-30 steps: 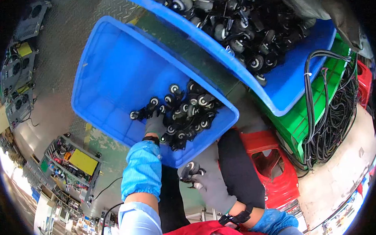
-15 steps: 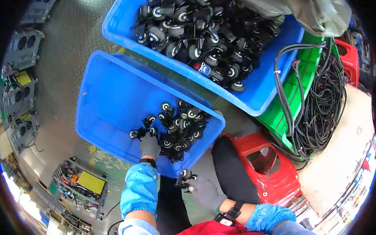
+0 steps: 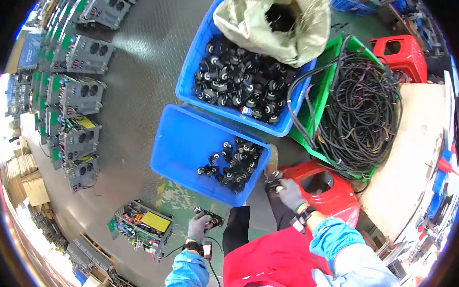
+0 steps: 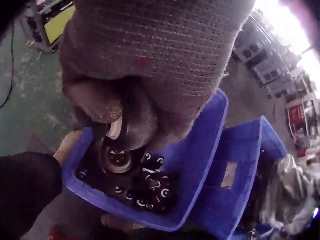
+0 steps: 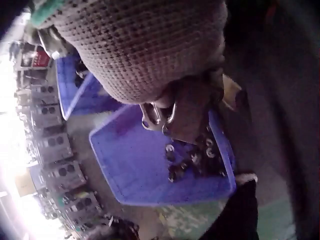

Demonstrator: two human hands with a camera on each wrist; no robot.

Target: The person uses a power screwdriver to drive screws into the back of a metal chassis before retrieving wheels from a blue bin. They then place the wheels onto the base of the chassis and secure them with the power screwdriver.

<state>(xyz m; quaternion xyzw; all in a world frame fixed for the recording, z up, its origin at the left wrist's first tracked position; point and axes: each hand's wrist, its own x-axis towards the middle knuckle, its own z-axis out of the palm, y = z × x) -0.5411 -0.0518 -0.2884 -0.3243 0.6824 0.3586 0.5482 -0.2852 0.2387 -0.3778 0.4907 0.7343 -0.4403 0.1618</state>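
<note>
In the head view my gloved left hand (image 3: pixel 198 227) grips black casters (image 3: pixel 214 219) over the floor, left of the knees. Its curled fingers (image 4: pixel 95 102) hold a dark wheel (image 4: pixel 118 159) in the left wrist view. My gloved right hand (image 3: pixel 292 194) pinches another black caster (image 3: pixel 273 181) just right of the near blue bin (image 3: pixel 181 137). The right wrist view shows the right glove (image 5: pixel 145 50) round a dark piece with a metal bracket (image 5: pixel 159 117). Loose casters (image 3: pixel 240 166) lie heaped at the right end of that bin.
Behind stands a second blue bin (image 3: pixel 186 76) full of casters, a sack (image 3: pixel 281 28) over its corner. Right of it are a green crate (image 3: pixel 316 102) of black cables and a red stool (image 3: pixel 337 198). An opened electronics unit (image 3: pixel 146 225) sits on the floor at left.
My left hand has come out of the near bin, back towards the body, with casters in it. My right hand has moved right and up with its caster. The head view takes in more floor.
</note>
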